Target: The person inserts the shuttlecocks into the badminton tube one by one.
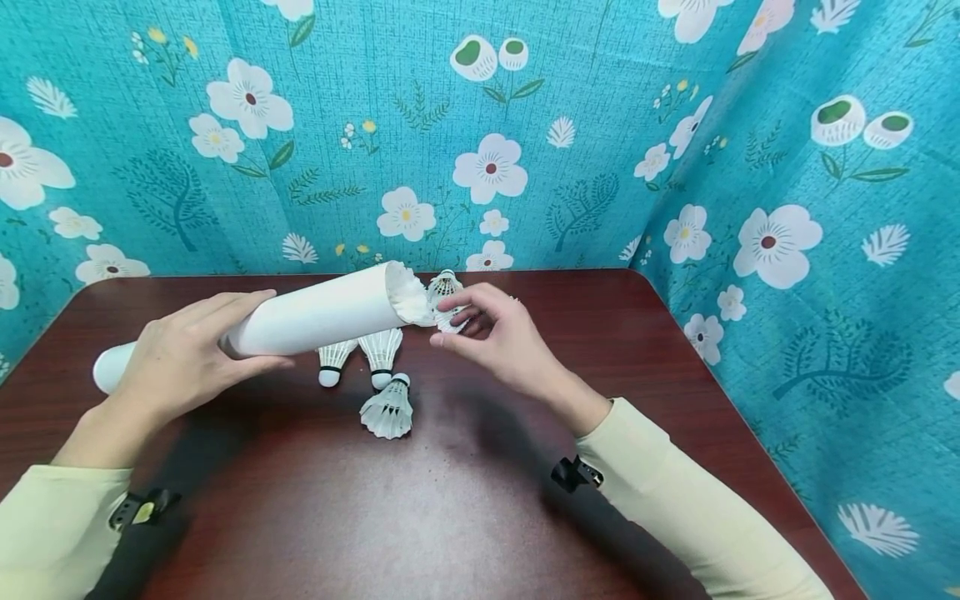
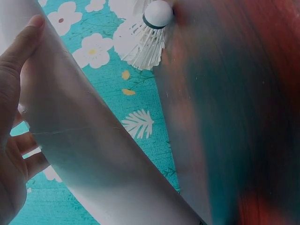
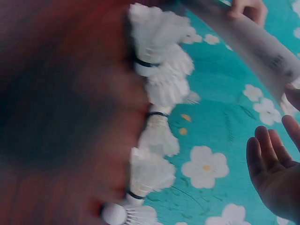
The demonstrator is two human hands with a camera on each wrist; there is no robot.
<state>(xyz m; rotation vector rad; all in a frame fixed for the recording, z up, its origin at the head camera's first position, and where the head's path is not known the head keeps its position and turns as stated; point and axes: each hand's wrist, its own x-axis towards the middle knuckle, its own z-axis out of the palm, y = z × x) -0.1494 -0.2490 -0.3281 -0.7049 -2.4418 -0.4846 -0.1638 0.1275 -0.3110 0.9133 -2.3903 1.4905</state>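
Dark table (image 1: 450,517); left hand (image 1: 176,354) grips tube (image 1: 315,315), left of centre; right hand (image 1: 498,329), mid-frame, relaxed. From here one shuttlecock (image 1: 408,296) seems half-in; other shuttlecocks (image 1: 387,410) lie outside.

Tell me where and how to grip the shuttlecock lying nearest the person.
Pinch the shuttlecock by its cork, probably best from the right and above. The cork is narrow and rounded and sits at the far end, the feathers flare wide at the near end, and another shuttlecock crowds the cork on its left.
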